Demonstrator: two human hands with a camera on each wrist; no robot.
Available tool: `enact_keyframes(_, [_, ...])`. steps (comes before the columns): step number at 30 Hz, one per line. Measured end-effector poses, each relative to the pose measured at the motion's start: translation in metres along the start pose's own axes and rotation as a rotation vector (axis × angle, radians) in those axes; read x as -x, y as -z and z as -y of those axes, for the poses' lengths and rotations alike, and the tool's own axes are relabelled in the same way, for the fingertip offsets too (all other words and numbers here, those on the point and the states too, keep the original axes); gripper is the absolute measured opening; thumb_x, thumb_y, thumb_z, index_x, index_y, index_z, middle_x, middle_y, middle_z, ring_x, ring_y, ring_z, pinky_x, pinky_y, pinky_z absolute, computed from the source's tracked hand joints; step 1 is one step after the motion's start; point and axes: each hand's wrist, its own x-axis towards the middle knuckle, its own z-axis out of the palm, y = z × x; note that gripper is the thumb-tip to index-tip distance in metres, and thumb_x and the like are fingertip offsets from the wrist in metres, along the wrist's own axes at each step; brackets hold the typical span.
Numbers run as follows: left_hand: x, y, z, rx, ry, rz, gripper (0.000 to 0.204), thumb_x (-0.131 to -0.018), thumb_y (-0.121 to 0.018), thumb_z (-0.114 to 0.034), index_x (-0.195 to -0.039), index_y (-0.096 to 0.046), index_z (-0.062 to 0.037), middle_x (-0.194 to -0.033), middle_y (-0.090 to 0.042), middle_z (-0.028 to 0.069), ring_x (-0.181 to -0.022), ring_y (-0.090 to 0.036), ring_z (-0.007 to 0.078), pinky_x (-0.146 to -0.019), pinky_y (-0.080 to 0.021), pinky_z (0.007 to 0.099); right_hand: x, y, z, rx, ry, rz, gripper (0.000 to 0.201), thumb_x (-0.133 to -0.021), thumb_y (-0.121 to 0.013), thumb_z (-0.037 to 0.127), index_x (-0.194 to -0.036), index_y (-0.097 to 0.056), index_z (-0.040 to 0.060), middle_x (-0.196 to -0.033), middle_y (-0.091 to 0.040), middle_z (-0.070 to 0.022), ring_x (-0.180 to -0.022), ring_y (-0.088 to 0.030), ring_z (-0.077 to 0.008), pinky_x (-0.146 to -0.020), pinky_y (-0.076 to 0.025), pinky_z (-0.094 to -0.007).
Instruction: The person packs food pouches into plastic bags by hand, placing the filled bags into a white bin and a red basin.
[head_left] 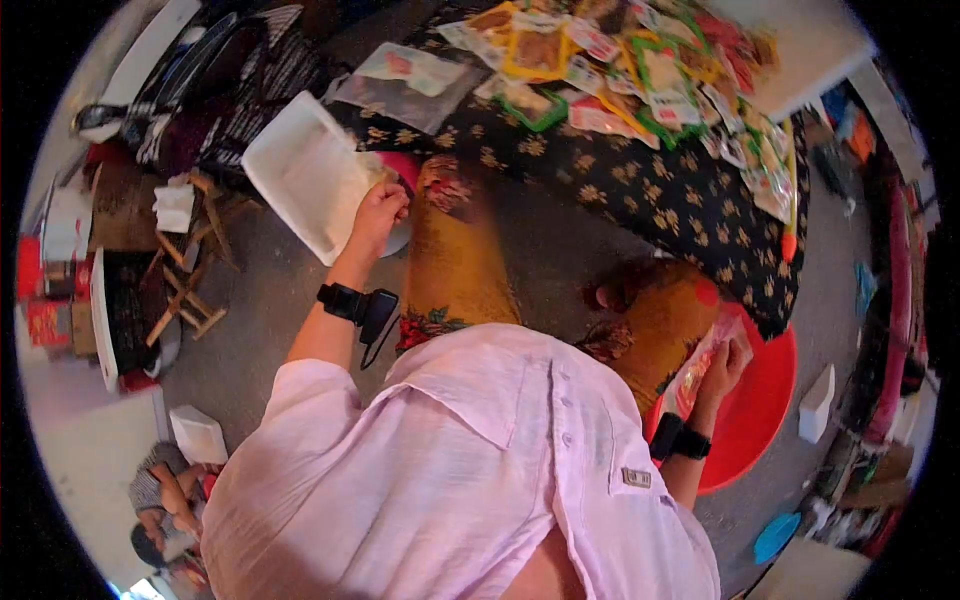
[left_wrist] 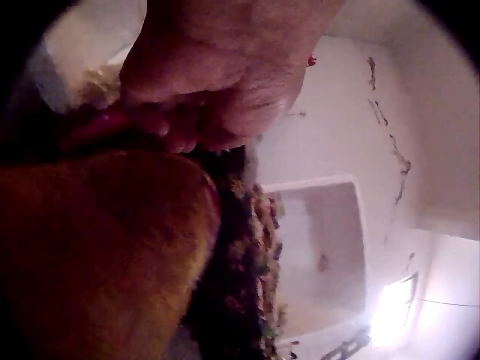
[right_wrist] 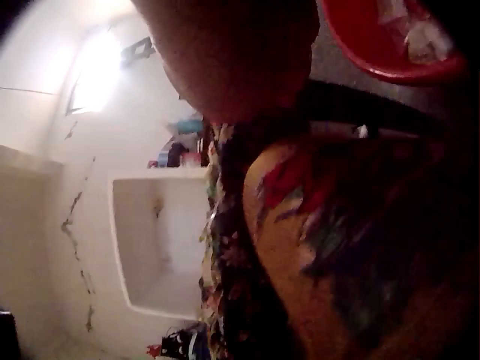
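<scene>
My left hand is at the near right edge of a white foam box, its fingers curled. In the left wrist view, that hand shows bent fingertips, and a pale yellowish thing lies beyond them. Part of a pink container shows beside this hand. Over the red basin by my right leg is my right hand, next to clear pinkish plastic. Its fingers are mostly hidden in the right wrist view; what either hand holds, I cannot tell.
Ahead, a table with a black flowered cloth bears a pile of colourful food packets and a clear plastic bag. A folding wooden stool stands left. Another person sits at lower left. White foam lies right of the basin.
</scene>
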Motion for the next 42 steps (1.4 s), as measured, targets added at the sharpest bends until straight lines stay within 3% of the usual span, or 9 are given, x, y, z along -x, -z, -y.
enact_keyframes(4, [-0.013,0.042,0.035,-0.55,-0.274,-0.383,0.018,-0.072,-0.052,-0.014,-0.081,-0.051,0.0008,-0.073,-0.054,0.0103,-0.064,-0.052,0.0187,-0.057,-0.042,0.0294,-0.003,-0.022,0.055,0.143,0.022,0.039,0.024,-0.08,-0.047,0.016,-0.097,-0.049,-0.0014,-0.094,-0.051,-0.008,-0.087,-0.048,-0.0176,-0.077,-0.039,-0.0279])
enact_keyframes(5, [-0.022,0.057,0.048,-0.645,-0.281,-0.419,0.02,-0.071,-0.053,-0.015,-0.082,-0.052,0.0017,-0.075,-0.055,0.0129,-0.067,-0.053,0.022,-0.059,-0.042,0.0311,0.0,-0.025,0.083,0.178,-0.093,0.104,0.025,-0.081,-0.047,0.015,-0.1,-0.047,-0.0006,-0.1,-0.049,-0.009,-0.092,-0.047,-0.0176,-0.078,-0.038,-0.027])
enact_keyframes(7, [-0.043,0.091,0.075,-0.836,-0.295,-0.48,0.026,-0.069,-0.054,-0.017,-0.084,-0.053,0.0034,-0.08,-0.056,0.0183,-0.074,-0.054,0.0287,-0.064,-0.043,0.0346,-0.001,-0.036,0.077,0.105,0.028,0.063,0.022,-0.079,-0.049,0.011,-0.096,-0.05,-0.003,-0.093,-0.053,-0.0102,-0.084,-0.049,-0.0168,-0.073,-0.04,-0.0275])
enact_keyframes(17, [-0.084,0.116,0.096,-1.095,0.031,-0.387,0.042,-0.065,-0.057,-0.031,-0.09,-0.052,0.0029,-0.087,-0.055,0.0234,-0.084,-0.052,0.0366,-0.074,-0.042,0.0396,-0.002,-0.058,0.049,0.314,0.26,0.005,0.028,-0.077,-0.052,0.009,-0.102,-0.046,-0.0009,-0.096,-0.05,-0.0099,-0.088,-0.046,-0.0186,-0.076,-0.037,-0.0272])
enact_keyframes(29, [-0.136,0.166,0.168,-1.472,-0.197,-0.199,0.018,-0.071,-0.044,-0.017,-0.075,-0.051,-0.0006,-0.077,-0.056,0.0177,-0.073,-0.053,0.0361,-0.067,-0.043,0.0418,-0.005,-0.061,0.078,0.439,0.253,0.109,0.022,-0.078,-0.048,0.013,-0.094,-0.049,-0.0019,-0.097,-0.051,-0.0159,-0.093,-0.046,-0.028,-0.083,-0.034,-0.0326])
enact_keyframes(32, [-0.107,0.14,0.119,-1.163,-0.138,-0.367,0.023,-0.07,-0.048,-0.022,-0.073,-0.052,0.0007,-0.077,-0.056,0.0188,-0.074,-0.054,0.0356,-0.068,-0.043,0.0419,-0.006,-0.06,0.067,0.514,0.283,0.082,0.021,-0.077,-0.048,0.012,-0.094,-0.049,-0.0015,-0.099,-0.051,-0.0158,-0.095,-0.045,-0.0286,-0.084,-0.033,-0.0334])
enact_keyframes(35, [-0.104,0.125,0.108,-1.172,-0.298,-0.396,0.029,-0.068,-0.053,-0.027,-0.075,-0.052,0.0011,-0.077,-0.056,0.0198,-0.077,-0.054,0.0355,-0.069,-0.043,0.0419,-0.007,-0.059,0.079,0.522,0.179,0.149,0.021,-0.077,-0.048,0.011,-0.095,-0.049,-0.0009,-0.101,-0.05,-0.0157,-0.097,-0.044,-0.0288,-0.086,-0.032,-0.0339])
enact_keyframes(38, [-0.109,0.108,0.103,-1.344,-0.062,-0.323,0.033,-0.067,-0.054,-0.03,-0.078,-0.053,0.0011,-0.078,-0.056,0.0217,-0.078,-0.054,0.0354,-0.069,-0.043,0.0417,-0.008,-0.058,0.057,0.48,0.295,0.1,0.021,-0.076,-0.048,0.01,-0.094,-0.049,-0.0006,-0.101,-0.049,-0.0157,-0.098,-0.043,-0.0287,-0.086,-0.032,-0.0339])
enact_keyframes(42, [-0.119,0.108,0.118,-1.339,-0.094,-0.321,0.024,-0.07,-0.046,-0.021,-0.077,-0.054,0.0011,-0.077,-0.056,0.022,-0.074,-0.054,0.0366,-0.068,-0.043,0.0432,-0.005,-0.058,0.055,0.457,0.275,0.068,0.019,-0.075,-0.049,0.009,-0.092,-0.049,-0.0004,-0.099,-0.05,-0.0154,-0.096,-0.044,-0.0285,-0.086,-0.032,-0.0345])
